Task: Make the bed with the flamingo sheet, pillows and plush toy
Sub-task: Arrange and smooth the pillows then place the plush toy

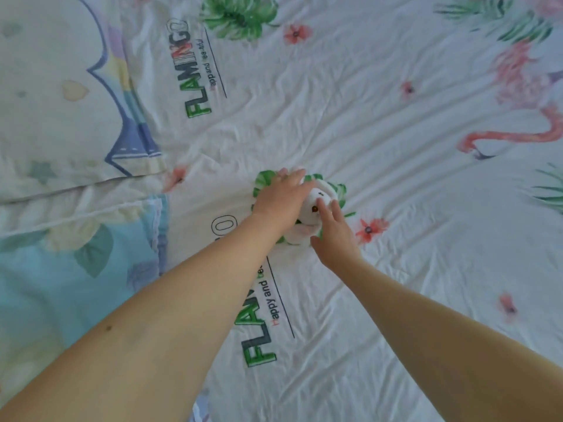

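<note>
Right, I see my left hand point(280, 196) laid flat over the white plush toy point(318, 200), right hand point(335, 236) touching it with straight fingers point(324, 211); it sits on the flamingo sheet point(396, 132), pillows point(54, 86) off to the left.

The left hand point(280, 196) and right hand point(335, 236) are bare, as are both forearms. A small dark mole point(108, 328) marks the left forearm point(170, 315).

Plush toy point(318, 200) mostly hidden under left hand point(278, 197), shape unclear. Upper pillow point(54, 102) and lower pillow point(61, 269) are cut by the left edge. Flamingo sheet point(380, 123) lettering partly behind left forearm point(182, 303).
</note>
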`<state>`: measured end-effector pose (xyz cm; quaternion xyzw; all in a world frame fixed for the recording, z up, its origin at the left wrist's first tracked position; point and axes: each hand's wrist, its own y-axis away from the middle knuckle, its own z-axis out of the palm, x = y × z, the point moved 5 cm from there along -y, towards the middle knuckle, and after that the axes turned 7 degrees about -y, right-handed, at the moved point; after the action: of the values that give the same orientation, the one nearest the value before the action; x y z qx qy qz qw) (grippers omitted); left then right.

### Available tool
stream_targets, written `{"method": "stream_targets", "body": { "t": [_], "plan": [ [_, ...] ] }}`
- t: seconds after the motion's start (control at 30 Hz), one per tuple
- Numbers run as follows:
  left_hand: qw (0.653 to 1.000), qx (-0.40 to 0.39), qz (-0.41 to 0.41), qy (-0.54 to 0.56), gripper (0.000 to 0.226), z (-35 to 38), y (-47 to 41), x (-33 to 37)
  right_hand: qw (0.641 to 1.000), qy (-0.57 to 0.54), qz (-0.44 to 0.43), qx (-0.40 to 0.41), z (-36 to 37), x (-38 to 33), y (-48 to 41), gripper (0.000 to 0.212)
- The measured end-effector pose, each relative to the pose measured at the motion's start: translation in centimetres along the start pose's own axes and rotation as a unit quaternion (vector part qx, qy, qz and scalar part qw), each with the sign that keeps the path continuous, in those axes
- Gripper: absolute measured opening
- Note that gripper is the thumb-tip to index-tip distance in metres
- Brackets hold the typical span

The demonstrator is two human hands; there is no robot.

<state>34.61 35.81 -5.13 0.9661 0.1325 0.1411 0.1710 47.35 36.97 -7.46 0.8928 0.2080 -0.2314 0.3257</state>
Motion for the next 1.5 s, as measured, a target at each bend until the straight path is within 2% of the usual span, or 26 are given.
{"method": "stream_targets", "body": {
  "t": [0.1, 0.17, 0.3, 0.4, 0.5, 0.6, 0.7, 0.87, 0.97, 1.13, 1.23, 1.37, 1.5],
  "plan": [
    [0.998, -0.052, 0.004, -0.036, 0.046, 1.6, -1.9, 0.5, 1.000, 0.021, 0.005, -0.020, 0.3, 0.5, -0.8, 0.083],
    [0.997, -0.058, -0.029, -0.030, 0.039, 2.6, -2.6, 0.4, 0.998, 0.042, 0.009, -0.043, 0.8, 0.8, -0.9, 0.086],
    [0.994, -0.047, -0.038, -0.095, 0.038, 3.3, -3.8, 0.8, 0.994, 0.077, 0.006, -0.075, 1.1, 1.1, -1.1, 0.088],
    [0.994, -0.066, -0.078, -0.035, 0.028, 3.2, -4.4, 0.4, 0.991, 0.108, 0.002, -0.079, 1.1, 1.2, -1.3, 0.090],
    [0.995, -0.034, -0.096, 0.006, 0.023, 2.8, -4.8, 0.1, 0.988, 0.130, -0.002, -0.088, 1.1, 1.1, -1.3, 0.090],
    [0.996, -0.045, -0.072, -0.033, 0.027, 2.5, -3.7, 0.6, 0.987, 0.132, -0.014, -0.087, 0.7, 1.0, -0.9, 0.091],
    [0.995, -0.036, -0.055, -0.078, 0.043, 3.1, -2.6, 0.3, 0.989, 0.125, -0.041, -0.072, 0.5, 1.0, 0.2, 0.093],
    [0.993, 0.024, -0.109, -0.024, 0.048, 1.4, 0.2, 0.1, 0.999, 0.034, -0.035, 0.006, -0.2, 0.4, 2.4, 0.097],
    [0.989, 0.081, -0.119, 0.018, 0.050, 0.1, 3.0, -0.1, 0.996, -0.069, -0.047, 0.040, -0.6, -1.0, 3.8, 0.092],
    [0.978, 0.145, -0.128, 0.073, 0.048, -4.0, 8.1, -0.1, 0.960, -0.273, -0.007, 0.053, -1.9, -4.8, 7.0, 0.084],
    [0.971, 0.172, -0.139, 0.092, 0.044, -6.9, 11.5, -0.1, 0.941, -0.330, -0.023, 0.073, -3.1, -7.7, 9.4, 0.086],
    [0.963, 0.201, -0.137, 0.115, 0.047, -10.7, 16.4, -0.1, 0.917, -0.388, -0.034, 0.082, -4.5, -11.2, 13.2, 0.077],
    [0.955, 0.230, -0.106, 0.155, 0.047, -14.2, 21.8, -0.1, 0.893, -0.437, -0.054, 0.090, -5.1, -14.7, 17.1, 0.086]
  ]
}}
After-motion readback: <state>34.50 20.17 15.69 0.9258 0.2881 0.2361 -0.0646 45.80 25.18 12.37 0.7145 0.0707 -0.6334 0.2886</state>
